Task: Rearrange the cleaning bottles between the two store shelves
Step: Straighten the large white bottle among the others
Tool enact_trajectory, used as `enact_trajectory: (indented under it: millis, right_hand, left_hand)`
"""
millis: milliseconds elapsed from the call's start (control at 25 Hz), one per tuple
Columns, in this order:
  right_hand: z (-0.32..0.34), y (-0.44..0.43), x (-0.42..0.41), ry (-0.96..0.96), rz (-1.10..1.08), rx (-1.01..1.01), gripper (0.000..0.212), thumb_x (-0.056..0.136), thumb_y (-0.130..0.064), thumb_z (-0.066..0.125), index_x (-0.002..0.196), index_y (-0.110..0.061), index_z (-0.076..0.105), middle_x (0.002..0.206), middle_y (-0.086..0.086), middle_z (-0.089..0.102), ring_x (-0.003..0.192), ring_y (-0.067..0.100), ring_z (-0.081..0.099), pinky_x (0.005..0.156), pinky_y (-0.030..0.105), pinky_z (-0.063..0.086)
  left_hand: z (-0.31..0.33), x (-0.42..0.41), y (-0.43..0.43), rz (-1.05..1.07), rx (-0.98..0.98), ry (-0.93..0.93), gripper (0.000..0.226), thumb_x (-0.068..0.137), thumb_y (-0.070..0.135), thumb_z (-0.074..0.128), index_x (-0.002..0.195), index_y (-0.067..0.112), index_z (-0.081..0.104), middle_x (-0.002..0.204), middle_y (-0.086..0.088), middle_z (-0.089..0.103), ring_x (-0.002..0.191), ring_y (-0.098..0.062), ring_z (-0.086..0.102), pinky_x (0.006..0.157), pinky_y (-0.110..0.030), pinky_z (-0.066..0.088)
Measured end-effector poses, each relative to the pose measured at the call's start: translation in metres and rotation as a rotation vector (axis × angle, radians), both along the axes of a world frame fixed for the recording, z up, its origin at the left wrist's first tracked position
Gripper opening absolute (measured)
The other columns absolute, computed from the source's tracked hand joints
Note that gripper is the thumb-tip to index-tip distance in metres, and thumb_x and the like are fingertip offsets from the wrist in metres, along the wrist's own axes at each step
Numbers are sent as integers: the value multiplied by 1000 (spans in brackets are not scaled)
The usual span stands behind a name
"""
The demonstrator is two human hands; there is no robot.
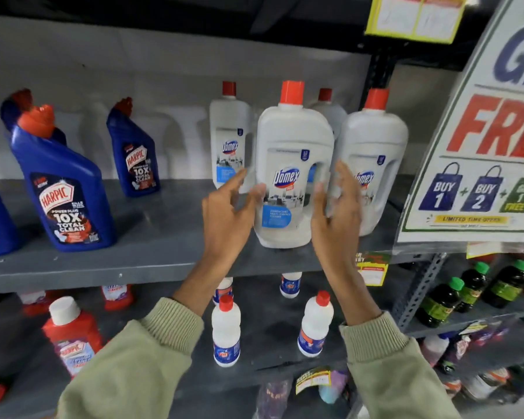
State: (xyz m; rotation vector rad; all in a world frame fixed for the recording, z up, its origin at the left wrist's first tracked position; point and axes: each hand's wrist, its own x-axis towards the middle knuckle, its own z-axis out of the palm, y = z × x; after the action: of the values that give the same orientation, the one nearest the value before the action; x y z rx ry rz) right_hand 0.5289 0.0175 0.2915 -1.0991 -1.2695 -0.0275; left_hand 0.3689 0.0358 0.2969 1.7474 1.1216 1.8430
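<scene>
your left hand (224, 213) and right hand (335, 207) flank the front white bottle (292, 176) on the upper shelf (152, 234), both spread, fingers loose. left thumb and right fingertips look to touch its sides; whether there is any real grip, cannot tell. the bottle stands upright near the shelf's front edge, red cap up, label facing you. three more white bottles stand around it: one just beside on the right (375, 164), two behind (229, 137). blue bottles (64, 189) sit well apart on the left of the same shelf. lower shelf (270, 337): small white bottles (226, 328) with red caps, a red bottle (71, 337) to the left. a promo sign (481, 146) hangs at right.
</scene>
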Motion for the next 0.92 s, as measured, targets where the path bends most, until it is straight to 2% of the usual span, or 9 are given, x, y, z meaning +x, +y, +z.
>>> enact_trajectory:
  millis: [80, 160, 200, 320, 480, 560, 720, 840, 920]
  right_hand:
    - [1, 8, 1, -16, 82, -145, 46, 104, -33, 44, 147, -18, 39, 147, -2, 52, 136, 12, 49, 112, 31, 46]
    - [-4, 11, 0, 109, 194, -278, 35, 105, -29, 43, 139, -20, 46, 129, -8, 61, 119, 2, 59, 92, 12, 53]
    - [-5, 13, 0, 178, 224, -305, 31, 105, -27, 44, 135, -20, 49, 123, -9, 63, 113, 2, 62, 87, 13, 55]
    - [-10, 20, -5, 261, 154, -286, 26, 102, -21, 52, 127, -19, 57, 123, -4, 69, 115, 11, 65, 98, 42, 58]
    - [-10, 27, -24, 269, 185, -293, 17, 98, -17, 58, 112, -24, 64, 110, -1, 74, 106, 14, 70, 96, 47, 58]
    - [-10, 30, -37, 244, 217, -311, 8, 97, -19, 59, 103, -21, 65, 102, 6, 76, 99, 20, 72, 92, 50, 59]
    - [-7, 34, -64, 204, 279, -325, 12, 98, -22, 58, 107, -19, 66, 98, -3, 76, 95, 13, 72, 87, 38, 59]
    - [-7, 36, -72, 219, 313, -348, 19, 100, -22, 57, 117, -20, 65, 104, -8, 74, 101, 9, 70, 88, 29, 57]
    - [-10, 38, -72, 234, 301, -336, 23, 101, -23, 56, 121, -19, 64, 110, -5, 75, 104, 10, 70, 90, 30, 58]
  left_hand:
    - [5, 12, 3, -169, -95, -49, 37, 91, 25, 65, 127, 14, 64, 117, 3, 73, 103, -1, 70, 80, -15, 57]
    - [2, 19, 5, -217, -159, -92, 34, 90, 20, 66, 123, 14, 65, 110, 7, 72, 93, 6, 70, 72, -10, 55]
    - [1, 20, 5, -229, -177, -124, 33, 89, 18, 67, 122, 13, 65, 108, 7, 72, 90, 7, 71, 71, -11, 56]
    - [3, 16, 8, -234, -219, -212, 32, 87, 14, 70, 119, 14, 68, 110, 1, 75, 96, -7, 74, 76, -22, 60]
    - [4, -9, 13, -166, -221, -184, 29, 88, 14, 69, 117, 12, 70, 109, -1, 76, 95, -10, 74, 75, -21, 61]
    - [2, -27, 17, -117, -238, -181, 26, 89, 15, 67, 114, 11, 71, 107, -3, 77, 94, -11, 74, 79, -27, 61]
    - [-1, -56, 23, -69, -251, -201, 21, 90, 16, 66, 110, 13, 73, 103, -2, 78, 95, -14, 75, 84, -37, 60]
    - [0, -61, 18, -66, -223, -177, 24, 90, 16, 66, 113, 14, 72, 106, -1, 78, 96, -11, 74, 80, -29, 60]
    - [0, -59, 16, -65, -177, -155, 25, 91, 16, 66, 115, 14, 71, 105, 1, 77, 95, -7, 74, 75, -20, 59]
